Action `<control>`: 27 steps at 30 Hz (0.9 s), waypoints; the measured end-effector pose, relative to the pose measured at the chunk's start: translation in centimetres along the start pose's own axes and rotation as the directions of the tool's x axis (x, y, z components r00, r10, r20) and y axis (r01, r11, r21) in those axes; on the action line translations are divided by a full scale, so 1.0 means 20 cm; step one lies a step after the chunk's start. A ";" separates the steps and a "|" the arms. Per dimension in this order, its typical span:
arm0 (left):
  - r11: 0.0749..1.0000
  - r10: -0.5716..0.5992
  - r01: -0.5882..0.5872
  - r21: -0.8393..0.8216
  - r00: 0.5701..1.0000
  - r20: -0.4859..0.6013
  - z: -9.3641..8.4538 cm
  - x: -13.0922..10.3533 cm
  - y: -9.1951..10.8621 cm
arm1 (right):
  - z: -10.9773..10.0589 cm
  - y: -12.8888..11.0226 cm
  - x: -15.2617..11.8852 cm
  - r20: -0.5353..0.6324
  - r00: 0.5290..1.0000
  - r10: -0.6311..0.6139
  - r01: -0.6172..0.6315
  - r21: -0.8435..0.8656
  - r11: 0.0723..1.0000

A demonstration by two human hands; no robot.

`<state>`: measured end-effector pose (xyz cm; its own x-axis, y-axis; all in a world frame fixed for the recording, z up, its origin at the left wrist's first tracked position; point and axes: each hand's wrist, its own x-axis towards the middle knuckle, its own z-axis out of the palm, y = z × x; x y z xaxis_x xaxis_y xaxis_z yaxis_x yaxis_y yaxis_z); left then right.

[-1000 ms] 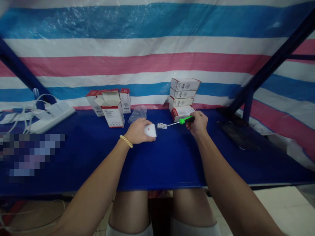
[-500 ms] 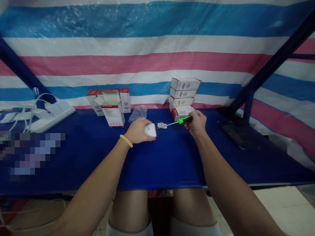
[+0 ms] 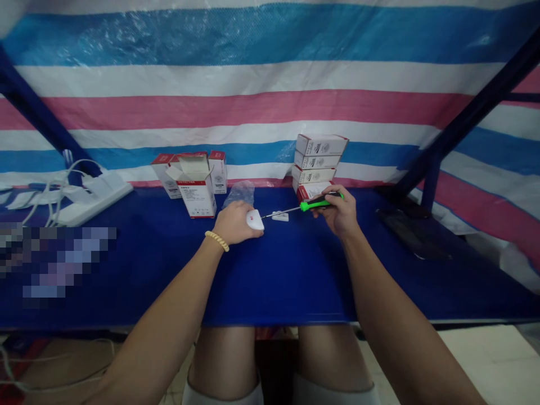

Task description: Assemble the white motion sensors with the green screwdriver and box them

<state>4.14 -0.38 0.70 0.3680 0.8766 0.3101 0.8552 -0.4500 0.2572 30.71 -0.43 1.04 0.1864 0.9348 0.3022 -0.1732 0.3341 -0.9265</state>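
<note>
Your left hand (image 3: 236, 222) clasps the white device (image 3: 255, 219) above the blue table (image 3: 278, 281); your right hand (image 3: 341, 211) grips the green-and-black screwdriver (image 3: 310, 206), its tip at the device's side. Near them lies a small white piece (image 3: 282, 216), with boxes (image 3: 323, 146) stacked behind.

I'm at a makeshift work booth, perhaps a small workshop bench: a blue-topped table (image 3: 278, 281) under dark blue slanted posts (image 3: 476, 124), walled by striped plastic sheeting (image 3: 253, 107). Small red-and-white cartons (image 3: 198, 199), a white power strip (image 3: 99, 199) trailing cables and my green-and-black screwdriver (image 3: 310, 206) show it.
</note>
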 end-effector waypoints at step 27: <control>0.985 -0.040 0.029 0.167 0.997 0.060 -0.01 0.00 0.00 | 0.00 -0.02 0.00 0.033 0.999 -0.024 0.034 -0.350 0.936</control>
<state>3.98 -0.41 0.86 0.3549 0.9023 0.2447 0.9145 -0.3894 0.1095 30.68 -0.62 1.41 0.1588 0.9299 0.3318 0.1824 0.3026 -0.9355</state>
